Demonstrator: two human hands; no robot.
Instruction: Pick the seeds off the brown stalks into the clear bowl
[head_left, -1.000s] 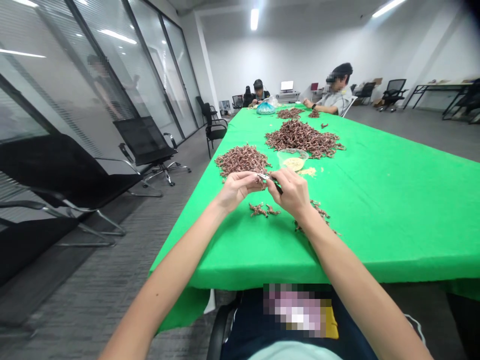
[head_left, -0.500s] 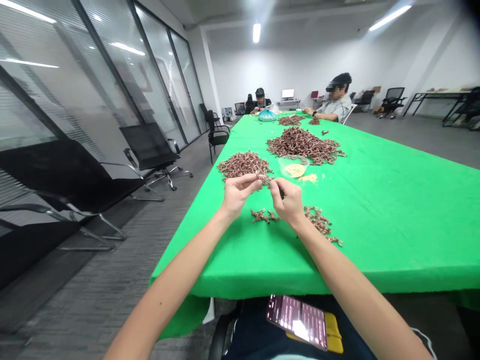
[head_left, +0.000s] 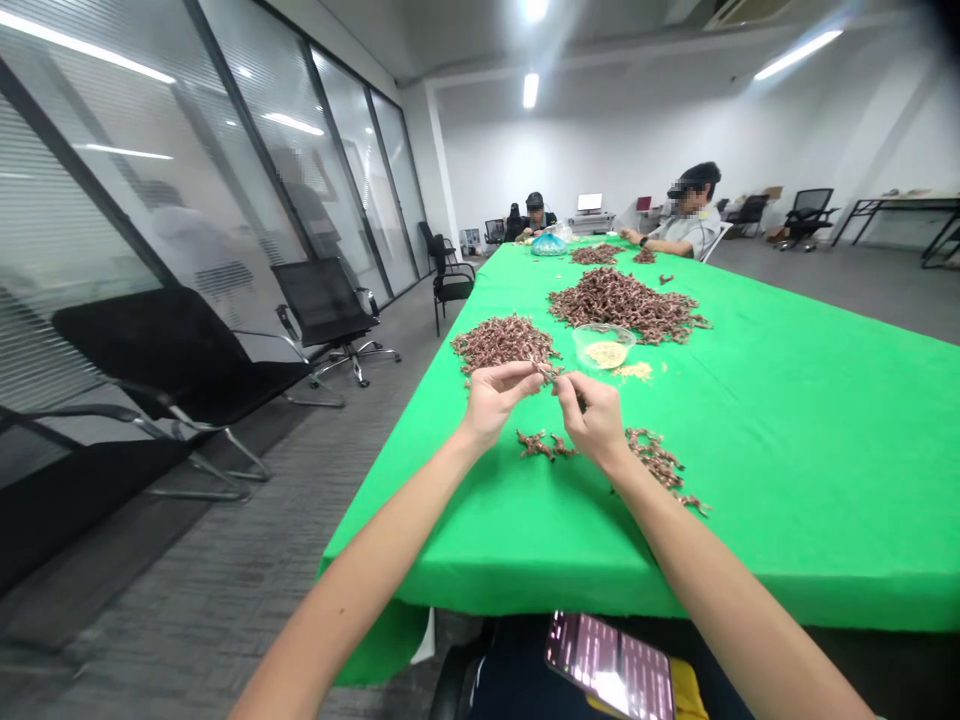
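Above the green tablecloth (head_left: 750,520), left hand (head_left: 495,400) and right hand (head_left: 592,420) pinch a brown sprig (head_left: 546,372).

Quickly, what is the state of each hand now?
Left hand: closed, pinching a small brown piece.
Right hand: closed, holding something small and dark, unclear what.

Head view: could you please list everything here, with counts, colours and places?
Table: one, green, ahead.
Heaps of pieces: four, reddish-brown, on the table.
Loose pieces: two clusters, reddish-brown, nearest the camera.
Bowl: one, clear, yellow crumbs inside, by the largest heap.
Bag: one, blue, far table end.
Phone: one, pink screen, on the lap.
Chairs: at least three, black, at left.
People: two, grey and dark tops, far end.
Left hand: one, pinching a small brown piece.
Right hand: one, beside it, fingertips hidden.
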